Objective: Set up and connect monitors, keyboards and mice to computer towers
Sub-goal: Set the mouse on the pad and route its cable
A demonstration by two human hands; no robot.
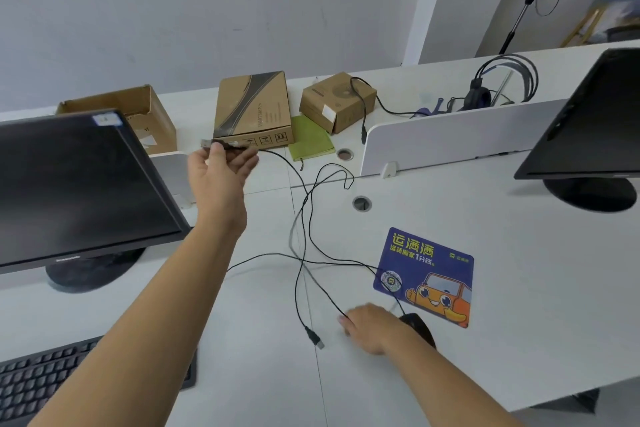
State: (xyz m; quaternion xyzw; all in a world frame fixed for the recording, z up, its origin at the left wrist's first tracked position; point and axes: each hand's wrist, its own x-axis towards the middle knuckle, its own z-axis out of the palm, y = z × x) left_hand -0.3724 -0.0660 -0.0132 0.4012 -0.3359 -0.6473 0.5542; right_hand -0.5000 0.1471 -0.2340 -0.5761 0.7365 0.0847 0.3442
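Observation:
My left hand [221, 166] is raised above the desk and pinches a black cable just behind its USB plug [206, 143]. That cable [301, 204] trails down across the white desk [519, 253]. My right hand [367, 326] rests on the desk over a cable, beside a black mouse [417, 326]. A second USB plug [315, 339] lies loose on the desk. A black monitor [79, 184] stands at the left, with a black keyboard [41, 381] below it. Another monitor [588, 125] stands at the right.
A blue mouse pad [433, 263] with an orange car lies right of centre. Two cable holes [362, 203] open in the desk. Cardboard boxes [252, 107], a green notebook [310, 139], a white divider [450, 139] and a headset [485, 90] sit behind.

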